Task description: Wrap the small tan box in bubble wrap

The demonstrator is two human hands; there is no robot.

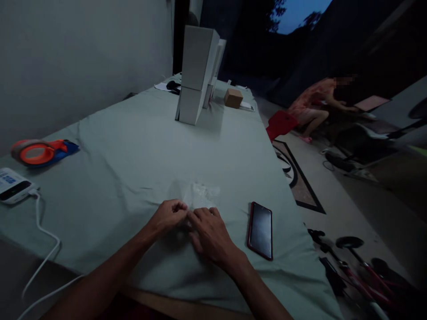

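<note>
A clear plastic bag (203, 193) lies on the cloth-covered table (143, 151), looking whitish and crumpled inside. My left hand (171, 215) is closed at the bag's near edge, thumb and forefinger pinched together. Close against it, my right hand (209, 231) also has its fingers curled over the near edge of the bag. The two sets of fingertips almost touch. The dim light and my fingers hide exactly how the plastic is held. To the right of my right hand lies a phone (260, 231) in a dark red case.
At left sit an orange and blue tape dispenser (45, 152) and a white device (15, 186) with a white cable (46, 231). Tall white boxes (195, 73) and a brown box (233, 98) stand farther back. A seated person (315, 100) and a bicycle (360, 271) are beyond the right edge.
</note>
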